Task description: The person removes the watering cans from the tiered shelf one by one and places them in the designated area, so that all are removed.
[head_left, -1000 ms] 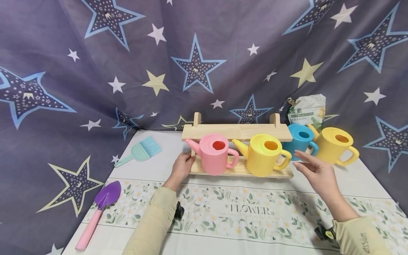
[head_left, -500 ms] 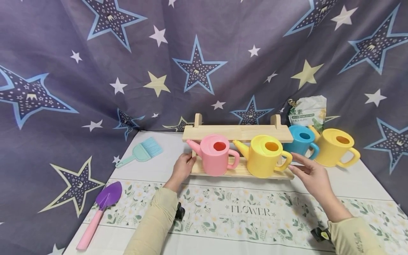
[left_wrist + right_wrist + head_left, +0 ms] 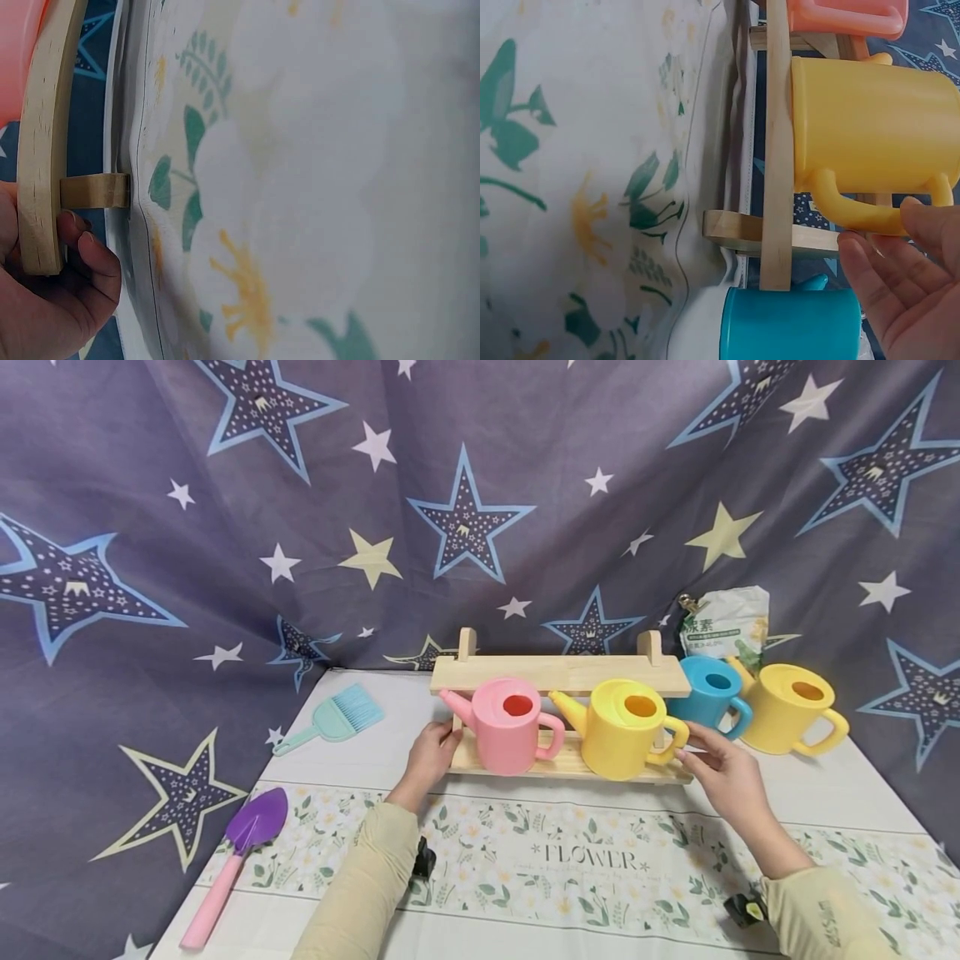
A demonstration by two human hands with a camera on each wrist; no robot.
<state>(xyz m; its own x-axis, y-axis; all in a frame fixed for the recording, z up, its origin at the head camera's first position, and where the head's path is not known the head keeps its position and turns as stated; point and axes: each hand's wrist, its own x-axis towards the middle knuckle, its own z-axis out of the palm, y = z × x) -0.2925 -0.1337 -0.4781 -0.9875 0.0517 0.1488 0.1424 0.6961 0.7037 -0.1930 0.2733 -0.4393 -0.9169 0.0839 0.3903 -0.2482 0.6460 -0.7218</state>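
Note:
A pink watering can (image 3: 507,735) and a yellow watering can (image 3: 621,735) stand on the lower board of a two-tier wooden shelf (image 3: 562,675), spouts to the left. My left hand (image 3: 431,753) grips the lower board's left end; the left wrist view shows curled fingers (image 3: 101,259) beneath the wood (image 3: 43,157). At the other end, my right hand (image 3: 727,770) has its fingertips right at the yellow can's handle. In the right wrist view the fingers (image 3: 859,262) overlap the outside of that handle (image 3: 855,214), with thumb and fingers spread apart.
A blue watering can (image 3: 707,697) and a larger yellow one (image 3: 787,710) stand right of the shelf, before a white bag (image 3: 726,618). On the left lie a teal dustpan with brush (image 3: 337,718) and a purple trowel (image 3: 255,822). A starry curtain hangs behind.
My right hand has moved left, from beside the blue can to the shelf's right end and the yellow can's handle. My left hand keeps its hold on the shelf.

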